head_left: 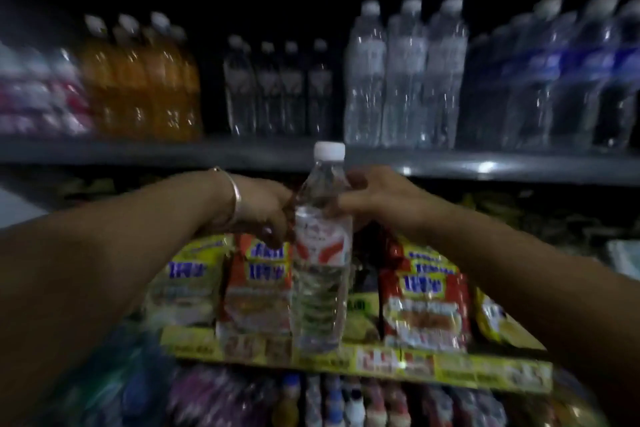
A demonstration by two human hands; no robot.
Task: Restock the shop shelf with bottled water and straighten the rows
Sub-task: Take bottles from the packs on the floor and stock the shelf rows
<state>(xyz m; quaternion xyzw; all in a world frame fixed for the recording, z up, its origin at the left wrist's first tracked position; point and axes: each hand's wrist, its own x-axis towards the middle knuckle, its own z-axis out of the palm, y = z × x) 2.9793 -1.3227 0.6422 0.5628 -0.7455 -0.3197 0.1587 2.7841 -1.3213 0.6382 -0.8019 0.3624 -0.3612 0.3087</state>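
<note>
Roughly four orange bottles (138,80), blurred.

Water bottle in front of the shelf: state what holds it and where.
Both hands hold the water bottle upright: the left hand and right hand grip its upper body from opposite sides, just above the label, below the white cap.

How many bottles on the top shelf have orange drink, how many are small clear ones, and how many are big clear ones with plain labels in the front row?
Orange drink bottles: 3 in front
Small clear bottles: 4 in front
Big clear bottles: 3
Total: 10, not counting blurred ones behind.
</note>
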